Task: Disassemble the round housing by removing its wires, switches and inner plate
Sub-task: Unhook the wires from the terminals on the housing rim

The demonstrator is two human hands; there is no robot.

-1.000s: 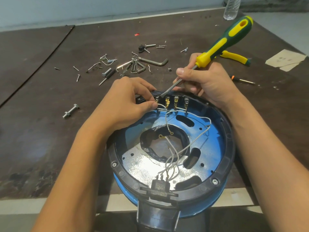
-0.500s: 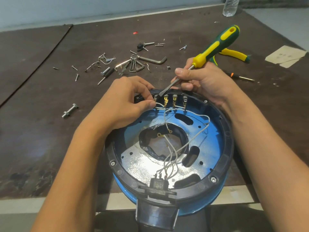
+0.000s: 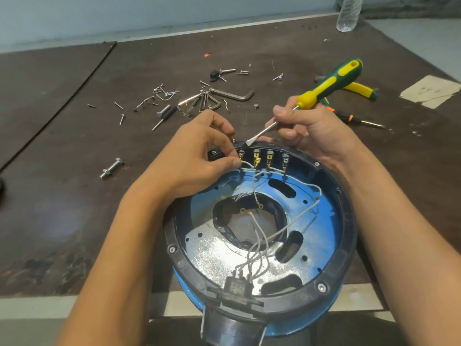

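on the dark worktable, the round housing sits at the near edge. the left hand pinches the white wire at the leftmost terminal; the right hand grips the screwdriver, tip beside it. best pry gently, pulling the connector straight.

Two hands; one round housing; four terminals; one green-yellow screwdriver; one bottle.
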